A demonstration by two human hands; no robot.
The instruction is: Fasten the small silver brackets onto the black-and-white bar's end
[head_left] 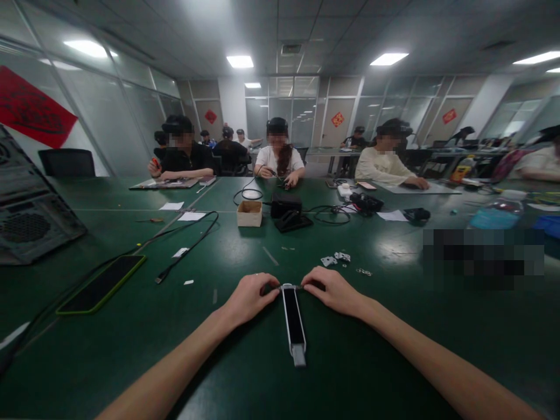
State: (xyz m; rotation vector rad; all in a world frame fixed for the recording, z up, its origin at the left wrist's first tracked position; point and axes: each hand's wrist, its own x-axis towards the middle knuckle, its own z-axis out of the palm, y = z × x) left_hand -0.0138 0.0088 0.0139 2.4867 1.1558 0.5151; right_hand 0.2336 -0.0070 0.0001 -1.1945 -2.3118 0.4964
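Note:
A long, narrow device (294,319) lies on the green table in front of me, with a black top face, a white rim and a light grey block at its near end. My left hand (254,296) pinches at the left side of its far end, thumb and forefinger together. On the right side of that end, my right hand (331,289) makes a similar pinch. A small dark bit shows at the right fingertips, too small to name. Just beyond my right hand are small metal plates (336,259) and several tiny rings or fasteners (364,272).
A green-edged phone (102,286) and a black cable (188,254) lie to the left, near a computer case (32,204). Ahead stand a small box (249,214) and a black device (286,209). A bottle (499,211) is at right. Co-workers sit across the table.

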